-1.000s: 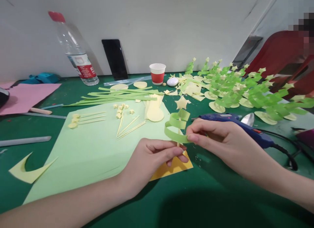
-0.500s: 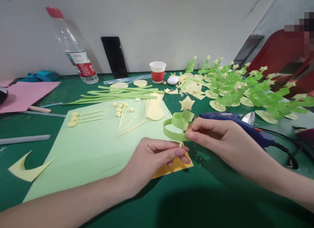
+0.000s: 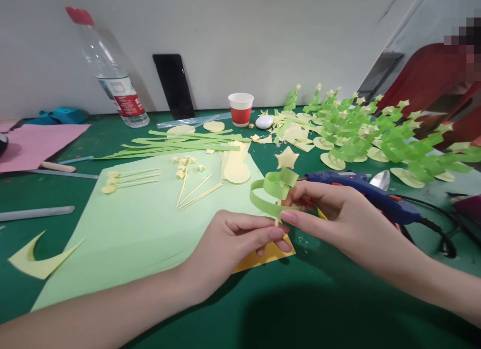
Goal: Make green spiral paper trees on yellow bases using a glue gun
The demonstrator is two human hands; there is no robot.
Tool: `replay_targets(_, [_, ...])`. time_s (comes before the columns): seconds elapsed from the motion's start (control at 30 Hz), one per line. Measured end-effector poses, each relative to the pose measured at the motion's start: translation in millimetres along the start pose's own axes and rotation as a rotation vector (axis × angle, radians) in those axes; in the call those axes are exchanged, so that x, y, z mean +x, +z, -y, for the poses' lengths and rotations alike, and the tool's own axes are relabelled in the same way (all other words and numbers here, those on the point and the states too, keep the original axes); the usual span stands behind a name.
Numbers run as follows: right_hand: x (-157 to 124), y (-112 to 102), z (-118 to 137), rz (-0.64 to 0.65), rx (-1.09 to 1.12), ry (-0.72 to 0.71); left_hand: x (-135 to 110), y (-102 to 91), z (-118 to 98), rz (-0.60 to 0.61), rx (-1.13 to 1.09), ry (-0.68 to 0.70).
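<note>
Fingers (image 3: 290, 217) of the right hand (image 3: 338, 221) have slid lower, pinching the green strip (image 3: 263, 203) against the stick (image 3: 277, 221) the left hand (image 3: 233, 244) still grips.

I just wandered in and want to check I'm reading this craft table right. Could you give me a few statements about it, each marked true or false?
1. The left hand and the right hand both hold a small paper tree topped by a yellow star. True.
2. The right hand grips the blue glue gun. False: it lies on the green table behind that hand.
3. The water bottle has a blue cap. False: the cap is red.
4. A dark phone leans against the wall. True.
</note>
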State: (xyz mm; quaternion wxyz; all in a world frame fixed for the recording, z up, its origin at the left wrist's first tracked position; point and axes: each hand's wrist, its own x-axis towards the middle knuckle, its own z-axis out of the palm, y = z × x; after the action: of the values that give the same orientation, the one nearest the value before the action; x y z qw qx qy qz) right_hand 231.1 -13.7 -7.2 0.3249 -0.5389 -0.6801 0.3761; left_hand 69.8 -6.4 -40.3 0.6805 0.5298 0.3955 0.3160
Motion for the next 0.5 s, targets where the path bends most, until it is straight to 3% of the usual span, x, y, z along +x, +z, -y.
replay_targets(0.5, [-1.1,2.3,-2.6,0.000,0.009,0.035,0.3,0.4,0.9,0.040,-0.018,-0.012])
